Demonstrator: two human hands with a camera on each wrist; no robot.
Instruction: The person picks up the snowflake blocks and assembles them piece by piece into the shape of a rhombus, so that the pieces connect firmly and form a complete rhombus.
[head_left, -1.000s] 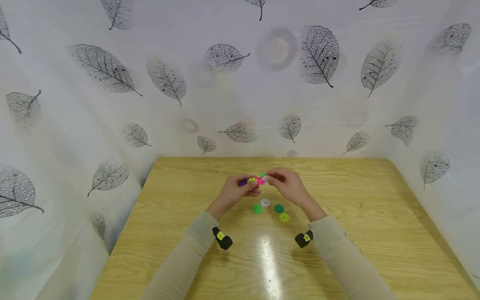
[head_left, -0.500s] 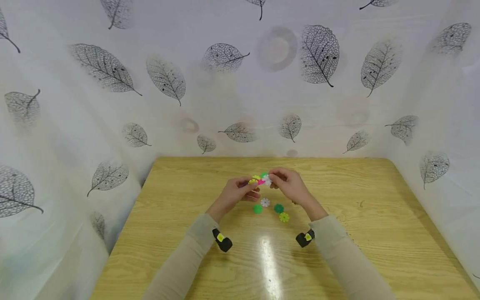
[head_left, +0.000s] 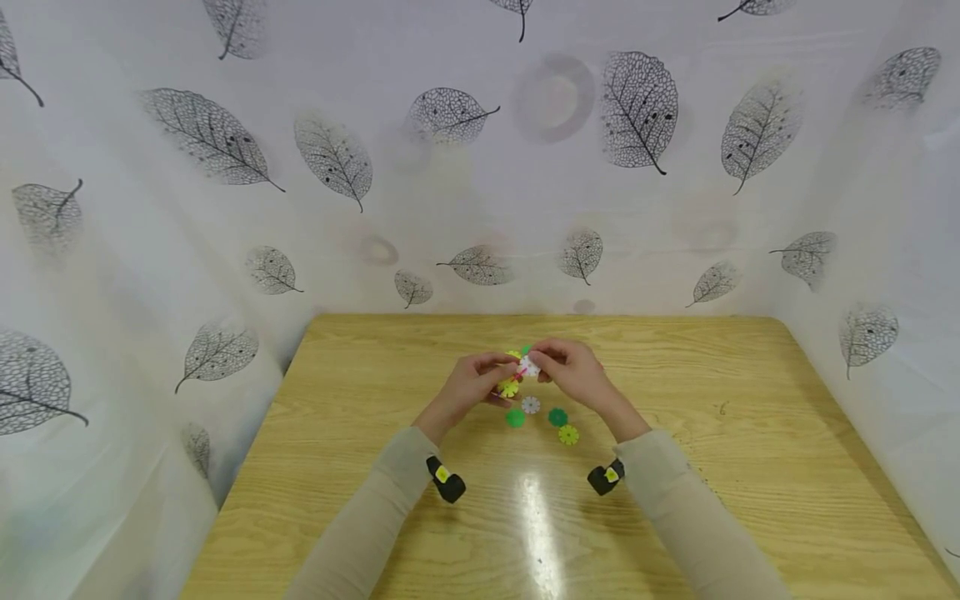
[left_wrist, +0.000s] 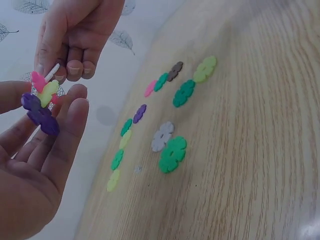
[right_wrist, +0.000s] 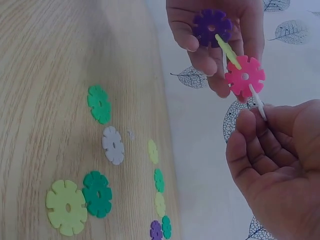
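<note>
Small chain of slotted snowflake discs (right_wrist: 230,55) held up in the air above the bench (head_left: 712,467), between both hands, over the loose pieces. Chain reads purple disc (right_wrist: 212,27), yellow-green disc (right_wrist: 227,50) edge-on, pink disc (right_wrist: 244,76), then white disc (right_wrist: 258,105) edge-on at the end; each piece sits crosswise in its neighbour's notch, which looks like why they alternate flat and edge-on. Left hand (head_left: 468,387) has fingers curled behind the purple end, thumb in front, gripping it, probably to steady the chain. Right hand (head_left: 573,371) pinches the white disc between thumb and fingertips (right_wrist: 247,122), fingers curled tight, apparently pressing it into the pink disc's slot. In the left wrist view the chain (left_wrist: 42,97) sits at the left fingertips, with the right hand's fingers (left_wrist: 75,67) closed on the white end. Loose on the bench just below the hands: green disc (head_left: 514,418), white loose disc (head_left: 530,405), dark green disc (head_left: 557,417), lime disc (head_left: 568,434), all flat, near each other, none touching a hand. Beyond them, the wrist views show more discs along the bench's far edge by the leaf-print sheet (head_left: 225,142), small, colours mixed. Beige sleeves (head_left: 375,517) on both arms.
</note>
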